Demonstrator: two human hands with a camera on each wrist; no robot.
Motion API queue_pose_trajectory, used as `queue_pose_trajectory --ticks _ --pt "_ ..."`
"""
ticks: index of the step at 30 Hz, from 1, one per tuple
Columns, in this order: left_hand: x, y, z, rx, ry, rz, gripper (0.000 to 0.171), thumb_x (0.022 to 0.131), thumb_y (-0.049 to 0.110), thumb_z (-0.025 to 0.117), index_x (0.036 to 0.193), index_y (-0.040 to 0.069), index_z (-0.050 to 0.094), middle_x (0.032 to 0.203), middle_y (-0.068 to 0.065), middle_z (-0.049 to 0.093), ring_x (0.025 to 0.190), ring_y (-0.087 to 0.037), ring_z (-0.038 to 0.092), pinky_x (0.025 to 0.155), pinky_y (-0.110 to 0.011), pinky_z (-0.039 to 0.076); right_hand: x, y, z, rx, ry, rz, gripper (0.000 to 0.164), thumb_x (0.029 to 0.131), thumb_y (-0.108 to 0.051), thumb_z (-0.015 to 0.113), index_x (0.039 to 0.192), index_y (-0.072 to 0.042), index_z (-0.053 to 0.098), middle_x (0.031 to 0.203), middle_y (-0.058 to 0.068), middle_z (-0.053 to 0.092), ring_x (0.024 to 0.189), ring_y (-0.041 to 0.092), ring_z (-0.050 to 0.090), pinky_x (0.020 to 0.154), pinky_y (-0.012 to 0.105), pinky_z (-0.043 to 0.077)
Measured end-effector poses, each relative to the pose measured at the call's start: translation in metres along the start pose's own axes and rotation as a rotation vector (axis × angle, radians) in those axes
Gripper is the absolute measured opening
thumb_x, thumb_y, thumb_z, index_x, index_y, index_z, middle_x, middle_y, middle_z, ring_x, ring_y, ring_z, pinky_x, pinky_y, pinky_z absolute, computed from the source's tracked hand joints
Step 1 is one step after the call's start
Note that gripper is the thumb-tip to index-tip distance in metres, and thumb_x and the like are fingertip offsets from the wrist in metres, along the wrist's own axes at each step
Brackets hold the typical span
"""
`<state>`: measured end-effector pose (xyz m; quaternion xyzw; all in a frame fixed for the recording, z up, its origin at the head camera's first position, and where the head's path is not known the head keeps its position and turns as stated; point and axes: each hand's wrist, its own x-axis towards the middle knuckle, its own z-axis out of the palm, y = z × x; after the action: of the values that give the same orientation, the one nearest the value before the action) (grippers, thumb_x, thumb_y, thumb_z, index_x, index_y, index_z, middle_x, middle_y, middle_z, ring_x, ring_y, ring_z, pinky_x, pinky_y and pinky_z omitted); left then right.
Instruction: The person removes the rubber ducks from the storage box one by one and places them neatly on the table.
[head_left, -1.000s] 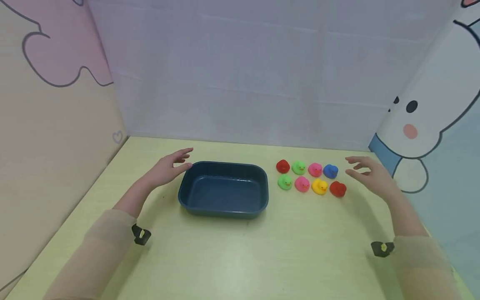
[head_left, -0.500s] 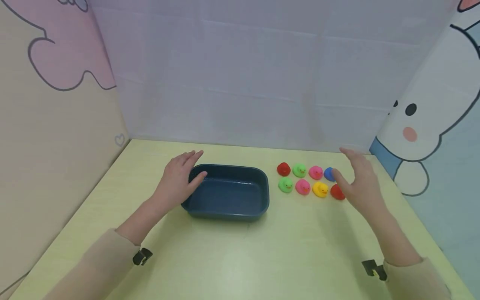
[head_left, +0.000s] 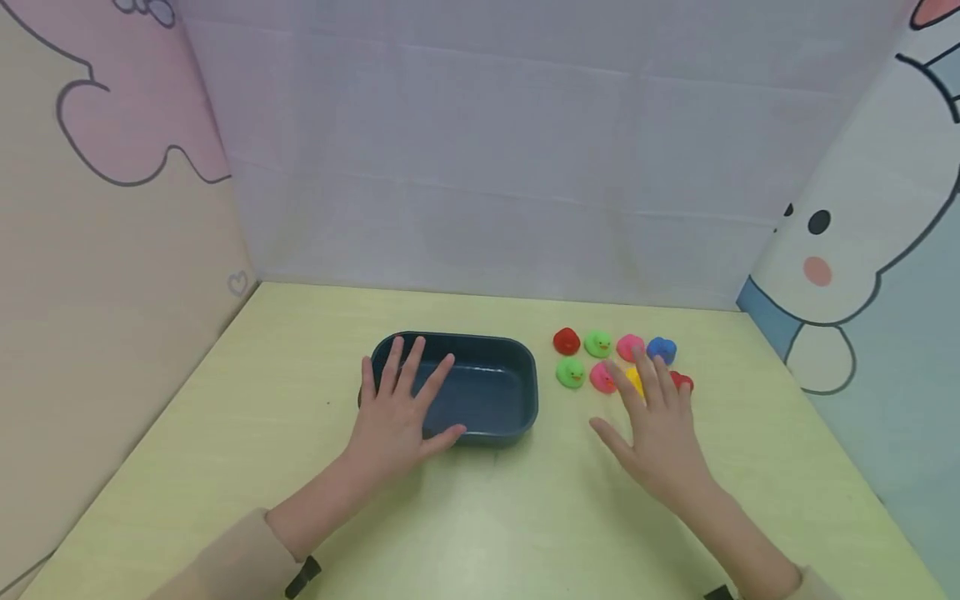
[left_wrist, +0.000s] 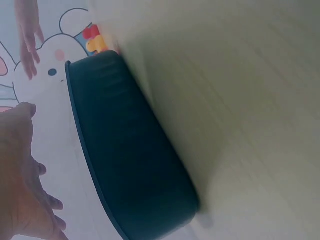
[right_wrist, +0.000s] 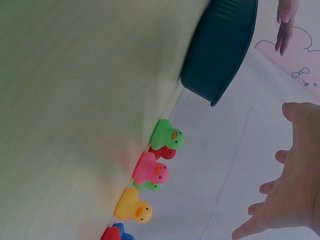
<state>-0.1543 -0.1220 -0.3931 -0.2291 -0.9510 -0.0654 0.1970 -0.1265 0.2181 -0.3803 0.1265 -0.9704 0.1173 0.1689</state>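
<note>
In the head view my left hand (head_left: 392, 425), fingers spread, hovers over the left part of a dark blue rectangular tray (head_left: 491, 392). The left wrist view shows the hand apart from the tray's wall (left_wrist: 135, 150). My right hand (head_left: 663, 437) is raised with spread fingers just in front of the small rubber ducks and holds nothing. Two rows of ducks stand right of the tray: a red duck (head_left: 566, 341), green duck (head_left: 598, 342) and blue duck (head_left: 662, 349) among the back ones. The front row's yellow duck (right_wrist: 132, 206) and pink duck (right_wrist: 150, 170) are partly covered by my fingers in the head view.
The pale yellow table (head_left: 480, 525) carries the tray and ducks. A whitish sheet (head_left: 480, 167) rises behind it, with cartoon-printed panels at the left (head_left: 142, 250) and right (head_left: 885, 333). Dark wrist devices sit by both cuffs.
Both hands have moved inward and nearer the body, with fingers spreading. My left hand went from the tray's left edge to above it; my right from beside the ducks to before them. Tray and ducks stay put.
</note>
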Motion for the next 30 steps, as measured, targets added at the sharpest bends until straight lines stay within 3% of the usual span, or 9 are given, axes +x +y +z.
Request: queue_pose_trajectory --ticks 4,7,11,18,24,30 --pt "-0.006 0.006 0.004 0.030 -0.050 0.010 0.091 0.077 0.073 0.052 0.151 0.032 0.019 0.158 -0.015 0.011 0.144 -0.040 0.005 0.106 -0.070 0.009 -0.009 -0.004 0.008 -0.032 -0.124 0.022 0.083 0.084 -0.050 0.063 0.151 -0.021 0.023 0.158 0.013 0.005 0.143 0.041 -0.001 0.101 0.076 0.008" --pt "-0.008 0.008 0.005 0.051 -0.092 0.010 0.091 0.076 0.077 0.049 0.151 0.034 0.018 0.159 -0.013 0.005 0.144 -0.039 0.002 0.106 -0.071 0.008 -0.014 -0.006 0.011 -0.032 -0.219 0.051 0.083 0.084 -0.056 0.060 0.151 -0.029 0.019 0.159 0.010 0.001 0.143 0.041 -0.006 0.099 0.078 0.004" --pt "-0.010 0.009 0.007 0.072 -0.135 0.005 0.091 0.076 0.079 0.045 0.151 0.036 0.016 0.159 -0.011 0.000 0.145 -0.037 -0.004 0.106 -0.070 0.007 -0.018 -0.007 0.011 -0.020 -0.289 0.064 0.082 0.083 -0.060 0.058 0.151 -0.034 0.019 0.159 0.009 0.002 0.143 0.043 -0.005 0.097 0.080 0.004" --pt "-0.009 0.010 0.007 0.083 -0.136 0.014 0.090 0.077 0.079 0.044 0.151 0.034 0.018 0.159 -0.012 0.001 0.145 -0.038 -0.003 0.106 -0.070 0.008 -0.019 -0.009 0.011 -0.026 -0.336 0.053 0.080 0.082 -0.056 0.062 0.149 -0.032 0.027 0.159 0.010 0.005 0.141 0.045 0.002 0.096 0.080 0.005" --pt "-0.007 0.010 0.008 0.081 -0.144 0.011 0.091 0.077 0.079 0.043 0.151 0.035 0.015 0.159 -0.012 -0.001 0.144 -0.037 -0.007 0.107 -0.070 0.007 -0.017 -0.008 0.011 -0.016 -0.325 0.031 0.081 0.082 -0.054 0.063 0.150 -0.032 0.025 0.159 0.009 0.004 0.141 0.045 0.004 0.098 0.079 0.006" --pt "-0.005 0.009 0.010 0.089 -0.150 0.000 0.091 0.077 0.080 0.043 0.151 0.035 0.015 0.159 -0.011 -0.002 0.144 -0.038 -0.003 0.107 -0.069 0.004 -0.016 -0.007 0.010 0.009 -0.327 0.018 0.080 0.082 -0.052 0.064 0.150 -0.033 0.024 0.159 0.010 0.006 0.141 0.046 0.005 0.098 0.079 0.006"
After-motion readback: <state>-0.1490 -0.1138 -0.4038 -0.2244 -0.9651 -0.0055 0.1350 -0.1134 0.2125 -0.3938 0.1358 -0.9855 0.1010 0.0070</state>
